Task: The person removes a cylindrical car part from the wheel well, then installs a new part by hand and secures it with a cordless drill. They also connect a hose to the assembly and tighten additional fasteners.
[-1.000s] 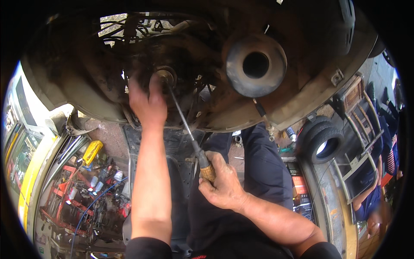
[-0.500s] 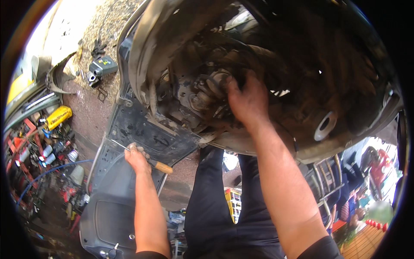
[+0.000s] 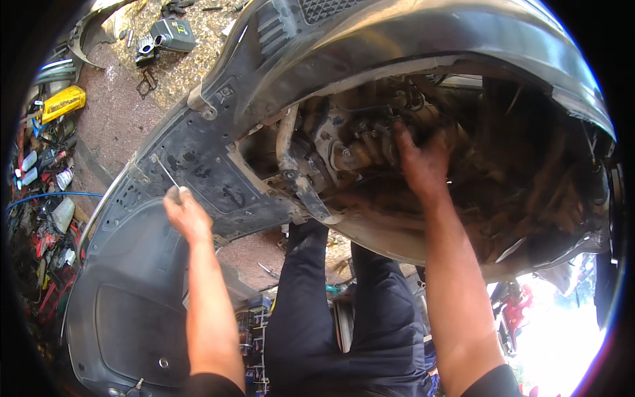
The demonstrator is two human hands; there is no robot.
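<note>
My left hand (image 3: 188, 213) is closed round a screwdriver, whose thin metal shaft (image 3: 170, 174) points up and away to the left. Its handle is hidden by the hand now. Below the shaft lies the dark car door's (image 3: 205, 175) edge panel, with the tool held in front of it. My right hand (image 3: 425, 162) reaches into the open wheel arch of the car, near dirty metal parts (image 3: 344, 152). Its thumb and a finger show apart, but the fingertips fade into the dark, so whether they grip anything is hidden.
The dark fender (image 3: 397, 36) curves over the opening, its lower rim (image 3: 390, 248) near my thighs. At left, a yellow bottle (image 3: 64, 104) and several scattered parts lie on the ground, along with a blue hose (image 3: 53, 196). A dark jug (image 3: 173, 34) stands farther off.
My view has shifted, showing more of the fender. My left hand's screwdriver shaft has swung more upright, and its wooden handle is out of sight. The right hand stays among the parts.
</note>
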